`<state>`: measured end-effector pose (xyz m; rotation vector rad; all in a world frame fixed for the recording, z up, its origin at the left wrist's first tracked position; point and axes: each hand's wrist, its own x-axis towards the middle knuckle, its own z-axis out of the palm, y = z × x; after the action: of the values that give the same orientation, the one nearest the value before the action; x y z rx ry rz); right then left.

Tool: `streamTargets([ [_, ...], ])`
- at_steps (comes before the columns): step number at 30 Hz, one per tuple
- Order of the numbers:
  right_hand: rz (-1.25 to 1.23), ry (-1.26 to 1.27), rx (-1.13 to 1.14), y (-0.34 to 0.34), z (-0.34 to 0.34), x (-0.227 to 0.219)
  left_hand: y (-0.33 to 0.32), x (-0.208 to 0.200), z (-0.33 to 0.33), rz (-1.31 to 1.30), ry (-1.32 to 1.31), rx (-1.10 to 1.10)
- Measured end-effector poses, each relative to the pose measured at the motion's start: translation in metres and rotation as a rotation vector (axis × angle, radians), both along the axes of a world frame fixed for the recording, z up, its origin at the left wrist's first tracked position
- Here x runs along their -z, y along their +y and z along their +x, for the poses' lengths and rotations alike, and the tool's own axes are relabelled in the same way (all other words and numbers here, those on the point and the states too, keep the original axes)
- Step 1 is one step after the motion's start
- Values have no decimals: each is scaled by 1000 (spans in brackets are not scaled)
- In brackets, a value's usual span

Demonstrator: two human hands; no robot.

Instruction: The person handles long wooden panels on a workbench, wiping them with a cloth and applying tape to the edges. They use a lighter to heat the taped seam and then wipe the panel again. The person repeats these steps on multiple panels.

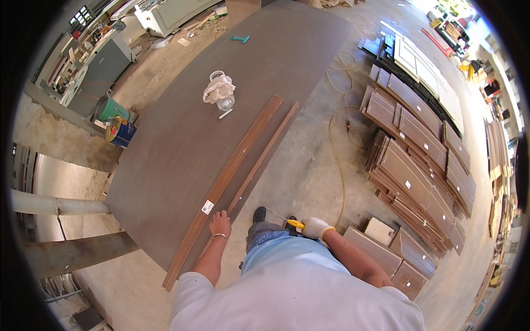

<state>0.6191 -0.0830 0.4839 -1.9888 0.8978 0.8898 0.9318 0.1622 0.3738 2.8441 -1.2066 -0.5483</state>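
One wide brown strip point(237, 157), carrying a white label, lies along the counter point(160, 154) just left of the left grip point(221, 225). That bare grip rests with fingers loosely extended at a narrower strip point(270, 146), which runs ahead of it; whether they clasp it, I cannot tell. Right of it, the gloved right grip point(316, 227) is closed around a yellow-handled tool point(296, 223), its shaft pointing left. The step in hand looks like steadying the narrower strip; a next move would probably call for firm left-hand pressure and careful tool aim.
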Motion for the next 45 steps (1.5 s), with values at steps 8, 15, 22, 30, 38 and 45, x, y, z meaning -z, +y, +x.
streamTargets([
  [8, 3, 8, -18, -7, -9, 4, 0, 4, -6, -32, -17, -127],
  [15, 8, 28, -111, -17, 0, 15, -11, 7, -3, 25, 55, -238],
  [22, -503, -118, 675, -98, 3, 8, 22, 15, -11, -345, 5, -451],
  [30, -129, -82, 584, -91, 35, -11, 54, 13, -11, -425, 20, -465],
  [38, -24, -55, -600, 10, 101, 1, 18, -1, 1, -441, 91, -510],
  [45, -94, 26, -652, -33, 117, -16, 3, -1, -4, -509, 113, -443],
])
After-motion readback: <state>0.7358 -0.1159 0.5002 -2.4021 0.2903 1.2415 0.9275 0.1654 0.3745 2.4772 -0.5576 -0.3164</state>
